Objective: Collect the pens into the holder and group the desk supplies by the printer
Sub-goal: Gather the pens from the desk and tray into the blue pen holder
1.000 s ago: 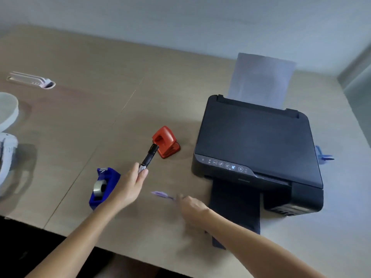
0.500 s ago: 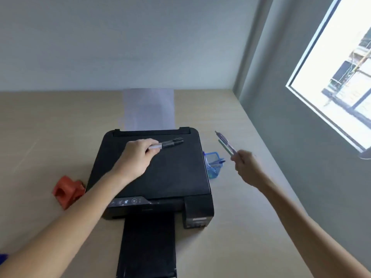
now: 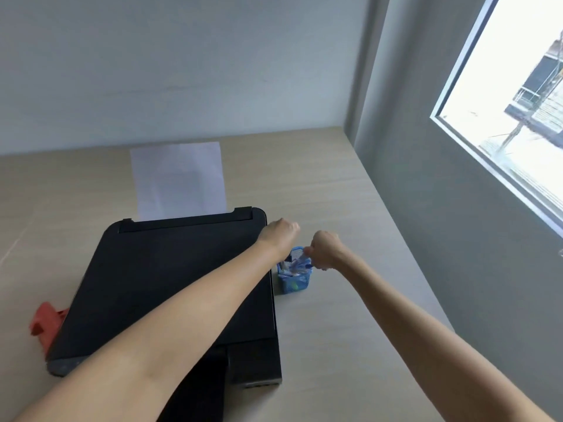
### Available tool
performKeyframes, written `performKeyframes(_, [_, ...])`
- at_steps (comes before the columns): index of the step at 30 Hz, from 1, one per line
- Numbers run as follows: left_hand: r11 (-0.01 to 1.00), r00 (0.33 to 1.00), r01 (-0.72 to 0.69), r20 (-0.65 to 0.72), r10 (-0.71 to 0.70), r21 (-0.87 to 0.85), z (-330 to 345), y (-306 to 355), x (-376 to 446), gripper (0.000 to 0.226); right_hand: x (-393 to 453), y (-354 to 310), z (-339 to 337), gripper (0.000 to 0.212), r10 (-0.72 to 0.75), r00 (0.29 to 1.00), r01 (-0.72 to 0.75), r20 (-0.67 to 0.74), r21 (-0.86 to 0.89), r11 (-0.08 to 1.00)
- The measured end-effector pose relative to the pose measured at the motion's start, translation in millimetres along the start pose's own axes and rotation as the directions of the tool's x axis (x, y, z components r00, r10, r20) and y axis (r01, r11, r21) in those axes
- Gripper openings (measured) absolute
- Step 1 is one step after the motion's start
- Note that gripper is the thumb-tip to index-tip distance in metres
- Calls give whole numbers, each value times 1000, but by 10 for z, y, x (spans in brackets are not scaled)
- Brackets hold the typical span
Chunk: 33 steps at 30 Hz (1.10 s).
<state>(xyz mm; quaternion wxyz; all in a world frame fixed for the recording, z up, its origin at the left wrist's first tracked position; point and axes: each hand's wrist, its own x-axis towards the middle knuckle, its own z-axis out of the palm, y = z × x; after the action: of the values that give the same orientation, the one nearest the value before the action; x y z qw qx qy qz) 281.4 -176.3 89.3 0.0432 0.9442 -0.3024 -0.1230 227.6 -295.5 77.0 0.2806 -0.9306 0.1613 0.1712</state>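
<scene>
Beside printer (image 3: 170,287), holder (image 3: 294,280), both hands above, perhaps gripping pens (image 3: 297,266)

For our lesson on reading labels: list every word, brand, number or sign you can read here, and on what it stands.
None can be read.
Printer: the marks on its front corner are too blurred.
Pens in the holder: any print is too small.
Paper: looks blank.
</scene>
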Motion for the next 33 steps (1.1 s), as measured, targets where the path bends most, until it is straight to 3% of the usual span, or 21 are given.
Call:
performKeyframes(2, [998, 997, 19, 77, -15, -60, 87, -31, 123, 28, 28, 50, -25, 42, -30, 999, 28, 15, 98, 995])
performKeyframes(5, [983, 990, 46, 141, -21, -179, 144, -89, 208, 9, 3, 251, 29, 33, 15, 1000, -3, -27, 414, 910])
performKeyframes(7, [964, 988, 90, 146, -54, -252, 151, -77, 260, 24, 35, 446, 182, 27, 126, 989, -67, -76, 535, 842])
performKeyframes(9, [946, 977, 171, 174, -126, -277, 142, -25, 318, 26, 57, 625, 436, 29, 214, 977, -175, 9, 610, 773])
performKeyframes(12, [902, 911, 310, 365, -192, -300, 139, 90, 404, 51, -18, 644, 817, 48, 148, 947, -318, 285, 773, 549])
performKeyframes(15, [828, 841, 428, 495, -218, -363, 217, 110, 494, 61, 15, 531, 1095, 41, 95, 958, -284, 269, 870, 404])
performKeyframes(21, [752, 848, 467, 475, -234, -465, 279, 130, 733, 66, 201, 480, 1136, 26, 117, 990, -112, 73, 921, 372])
performKeyframes(30, [737, 838, 501, 467, -283, -454, 229, 193, 792, 65, 268, 632, 886, 34, 92, 985, -174, 148, 877, 447])
performKeyframes(33, [775, 877, 449, 389, -284, -445, 166, 215, 709, 64, 219, 631, 841, 46, 114, 982, -188, 152, 860, 474])
